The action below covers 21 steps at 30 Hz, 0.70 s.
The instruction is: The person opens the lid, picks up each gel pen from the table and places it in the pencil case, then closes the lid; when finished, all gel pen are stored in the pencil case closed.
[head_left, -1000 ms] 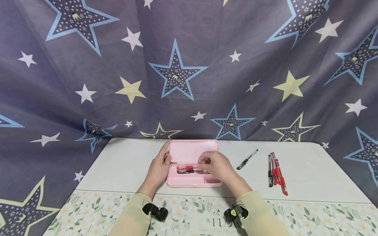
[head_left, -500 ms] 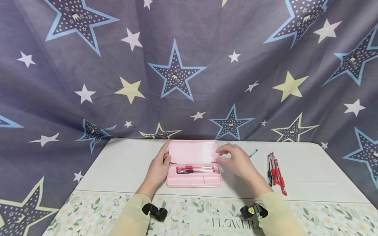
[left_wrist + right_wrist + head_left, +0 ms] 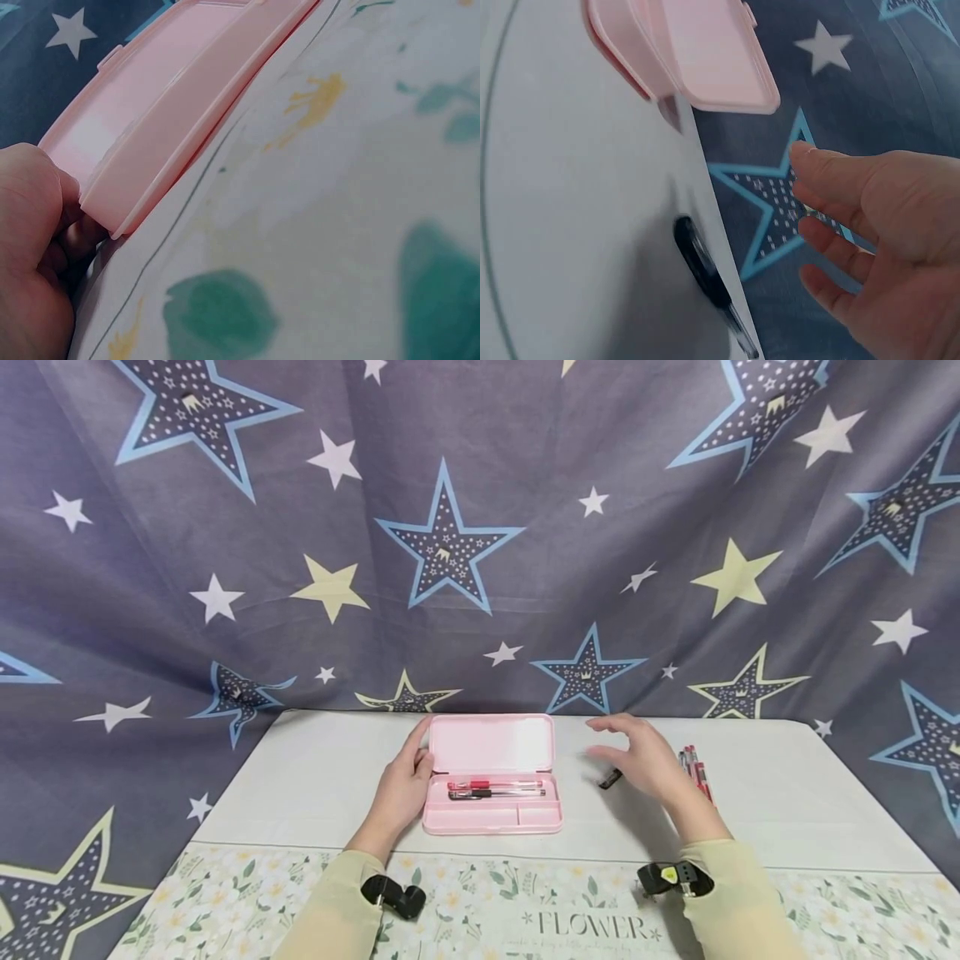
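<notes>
The pink pencil case (image 3: 460,819) lies open on the table with its lid (image 3: 487,745) tipped back. A red gel pen (image 3: 480,785) and a black gel pen (image 3: 480,794) lie side by side in its long rear compartment. My left hand (image 3: 399,793) holds the case by its left side, thumb and fingers at the corner in the left wrist view. To the right of the case, my right hand (image 3: 651,762) hovers with parted, bent fingers and nothing between them. Under it is a loose black pen (image 3: 709,274), partly hidden by the hand in the head view.
Several red and black pens (image 3: 701,777) lie bunched at the right, partly behind my right hand. A floral cloth (image 3: 480,893) covers the table's near part. A star-patterned curtain (image 3: 480,643) hangs along the back edge of the white tabletop (image 3: 795,793).
My right hand has come away from the pens in the pencil case, fingers parting, and moved right over the loose black pen. My left hand stays on the case.
</notes>
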Tool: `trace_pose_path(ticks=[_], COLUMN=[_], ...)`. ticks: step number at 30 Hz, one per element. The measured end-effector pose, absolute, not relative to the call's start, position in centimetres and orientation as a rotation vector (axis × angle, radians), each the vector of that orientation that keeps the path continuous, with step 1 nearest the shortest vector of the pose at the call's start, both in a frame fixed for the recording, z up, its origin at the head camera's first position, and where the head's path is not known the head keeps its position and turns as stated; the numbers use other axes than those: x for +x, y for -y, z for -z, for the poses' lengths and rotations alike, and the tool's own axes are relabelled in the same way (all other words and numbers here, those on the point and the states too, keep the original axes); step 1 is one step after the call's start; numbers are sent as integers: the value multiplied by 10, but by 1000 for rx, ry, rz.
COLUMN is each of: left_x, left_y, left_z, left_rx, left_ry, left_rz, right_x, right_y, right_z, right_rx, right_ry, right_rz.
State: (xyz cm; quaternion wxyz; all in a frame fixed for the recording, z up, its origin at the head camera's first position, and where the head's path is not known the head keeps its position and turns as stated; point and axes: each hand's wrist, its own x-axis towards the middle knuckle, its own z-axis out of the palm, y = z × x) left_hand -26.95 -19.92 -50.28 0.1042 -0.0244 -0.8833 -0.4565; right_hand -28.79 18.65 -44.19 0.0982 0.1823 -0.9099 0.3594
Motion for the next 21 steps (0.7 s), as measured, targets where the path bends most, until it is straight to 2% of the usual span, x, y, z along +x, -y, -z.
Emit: trace_pose_path(ticks=[9,21], left_x=[-271,-269], left_y=[201,200], left_z=[504,504], left_rx=[-64,-75], left_ry=[2611,2612], left_rz=[1337,1345], right_x=[-291,-293], right_y=[-210,-235], right_z=[442,460], right_rx=[429,397], right_ry=[2797,2838], right_rz=[-1056,-1035])
